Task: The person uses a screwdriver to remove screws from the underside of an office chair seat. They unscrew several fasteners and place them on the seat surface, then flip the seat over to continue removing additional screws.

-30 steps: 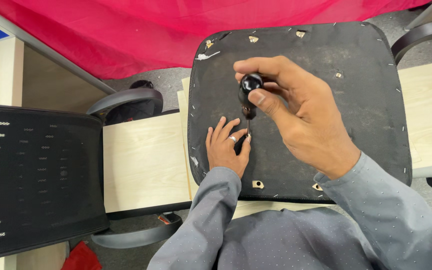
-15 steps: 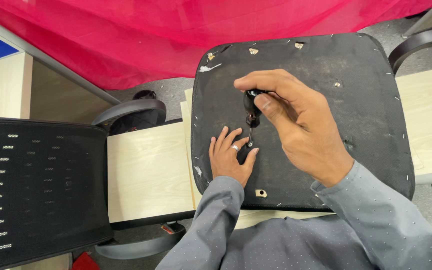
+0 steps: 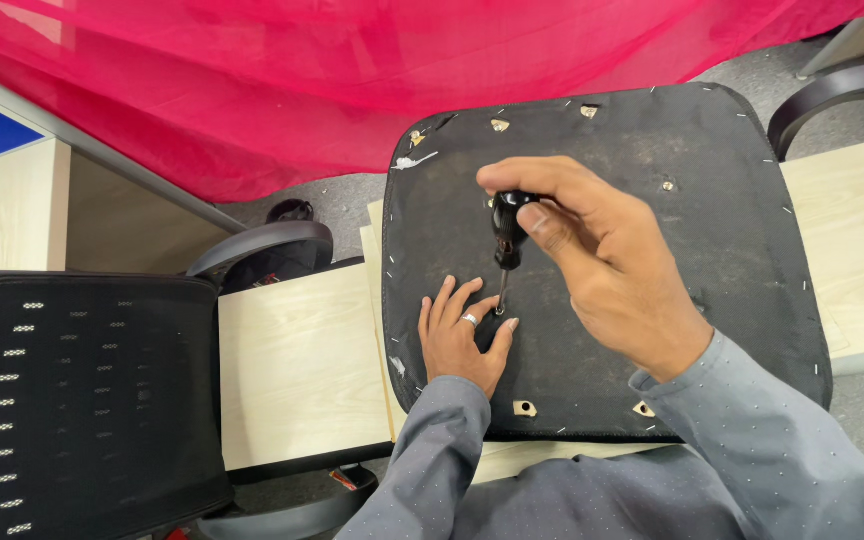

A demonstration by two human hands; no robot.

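Note:
An upturned black chair seat lies on a pale wooden table, its fabric underside facing me. My right hand grips a black-handled screwdriver held upright, its tip down on the seat. My left hand, with a ring on one finger, rests flat on the seat with fingers spread around the screwdriver's tip. Whatever sits under the tip is too small to make out.
A black mesh chair back lies at the left. Chair armrests show beside the table and at the top right. Red netting covers the far side. Several metal brackets dot the seat's edges.
My right hand has lifted slightly on the screwdriver and the shaft now shows above the seat. The view has shifted a little; my left hand stays planted.

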